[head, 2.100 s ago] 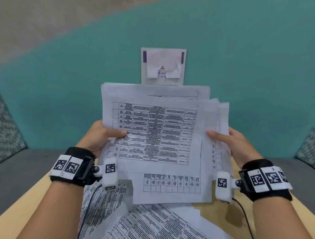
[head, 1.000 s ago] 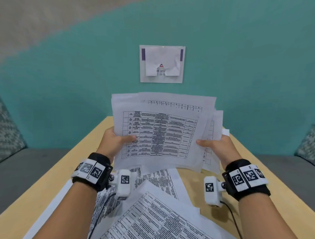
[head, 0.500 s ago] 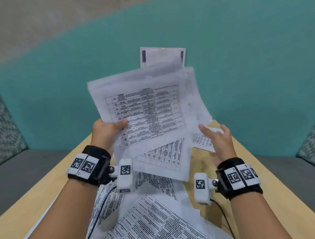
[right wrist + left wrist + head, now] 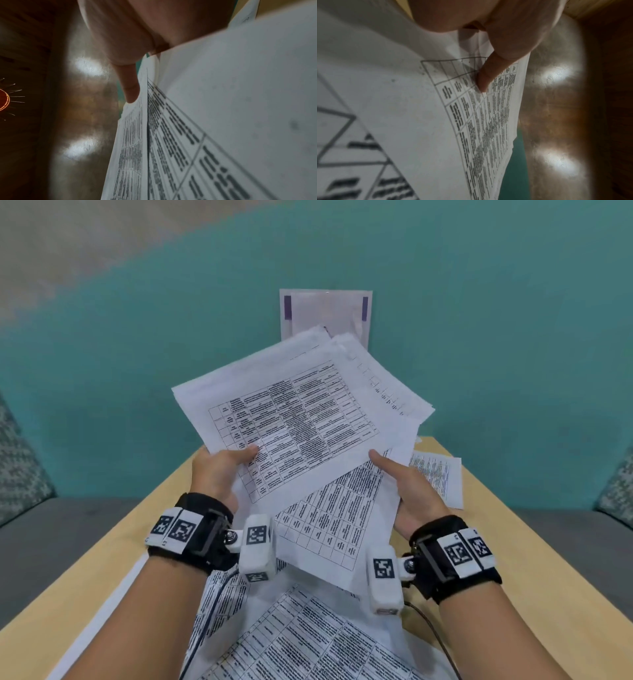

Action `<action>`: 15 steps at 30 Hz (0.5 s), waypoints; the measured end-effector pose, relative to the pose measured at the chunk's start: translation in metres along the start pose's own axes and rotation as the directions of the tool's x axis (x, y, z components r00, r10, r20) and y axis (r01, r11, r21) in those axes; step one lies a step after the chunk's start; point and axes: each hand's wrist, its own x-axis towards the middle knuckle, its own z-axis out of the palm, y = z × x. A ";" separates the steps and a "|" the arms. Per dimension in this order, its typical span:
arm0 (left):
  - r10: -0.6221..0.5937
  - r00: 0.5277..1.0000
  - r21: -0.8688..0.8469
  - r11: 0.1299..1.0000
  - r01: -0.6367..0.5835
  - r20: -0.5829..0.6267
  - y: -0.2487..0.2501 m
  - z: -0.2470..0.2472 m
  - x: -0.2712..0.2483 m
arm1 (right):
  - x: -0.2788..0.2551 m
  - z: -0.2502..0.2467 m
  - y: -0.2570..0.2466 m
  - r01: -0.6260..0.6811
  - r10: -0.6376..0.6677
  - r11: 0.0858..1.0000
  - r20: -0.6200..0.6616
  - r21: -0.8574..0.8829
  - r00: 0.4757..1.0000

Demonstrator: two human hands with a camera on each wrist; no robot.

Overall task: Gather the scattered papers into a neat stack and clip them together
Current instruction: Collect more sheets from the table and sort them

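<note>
A loose bundle of printed sheets, each carrying a dense table of small text, is held up in the air above the near half of the table, tilted so its far right corner rises toward the wall. The sheets are not squared: the top sheet lies skewed over the others, corners of further pages fan out at the far right, and a lower sheet hangs down toward the person, its grid turned at a different angle.

The left hand grips the bundle at its near left edge, thumb pressed flat on the top sheet's table and the other fingers hidden behind the paper; the left wrist view shows that thumb lying on the printed grid. The right hand holds the near right edge, thumb on top along the margin and palm under the pages; the right wrist view shows its thumb at the paper's edge, the rest of the fingers out of sight.

More printed sheets lie scattered flat on the table below the forearms, overlapping one another. Another sheet rests on the far right part of the tabletop, just beyond the right hand.

Both wrists wear black bands with white marker tags and small white camera units. On the teal wall beyond the table hangs a pale notice with two purple bars, its lower part hidden behind the raised papers. Grey seating flanks the table on either side.
</note>
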 end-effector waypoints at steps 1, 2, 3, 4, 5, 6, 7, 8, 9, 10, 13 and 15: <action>-0.002 1.000 -0.009 1.000 0.002 0.004 -0.001 0.000 0.001 | 0.000 0.003 0.001 -0.008 0.008 1.000 -0.003 0.005 1.000; -0.019 1.000 -0.029 0.999 0.019 0.017 -0.004 -0.002 0.005 | -0.002 0.006 0.001 -0.014 0.014 1.000 -0.001 0.008 1.000; -0.035 0.999 -0.038 0.999 0.036 0.024 -0.006 -0.004 0.009 | -0.004 0.009 0.002 -0.015 0.015 1.000 -0.027 0.001 1.000; -0.054 0.998 -0.035 0.998 0.055 0.031 -0.009 -0.006 0.014 | -0.002 0.010 0.004 -0.012 0.011 1.000 -0.068 -0.013 0.998; -0.073 0.997 -0.027 0.997 0.074 0.041 -0.011 -0.006 0.017 | -0.003 0.013 0.005 -0.020 0.017 1.000 -0.098 -0.025 0.995; -0.088 0.995 -0.018 0.996 0.089 0.056 -0.014 -0.007 0.020 | -0.002 0.012 0.006 -0.025 0.020 0.999 -0.149 -0.035 0.989; -0.100 0.992 -0.016 0.995 0.102 0.074 -0.017 -0.007 0.022 | 0.000 0.009 0.007 -0.020 0.011 0.999 -0.191 -0.042 0.982; -0.111 0.988 -0.027 0.993 0.115 0.110 -0.018 -0.006 0.023 | 0.004 0.003 0.008 0.001 -0.013 0.998 -0.211 -0.056 0.977; -0.124 0.980 -0.048 0.990 0.133 0.156 -0.019 -0.006 0.024 | 0.007 -0.002 0.007 0.022 -0.030 0.999 -0.208 -0.038 0.978; -0.133 0.969 -0.063 0.987 0.149 0.208 -0.020 -0.005 0.024 | 0.008 -0.005 0.006 0.028 -0.030 1.000 -0.202 -0.013 0.979; -0.133 0.942 -0.068 0.985 0.161 0.308 -0.021 -0.005 0.025 | -0.002 -0.001 -0.004 -0.022 0.024 1.000 -0.166 0.013 0.986; -0.128 0.937 -0.054 0.987 0.154 0.324 -0.022 -0.005 0.025 | -0.007 0.001 -0.009 -0.075 0.078 0.997 -0.141 0.024 0.987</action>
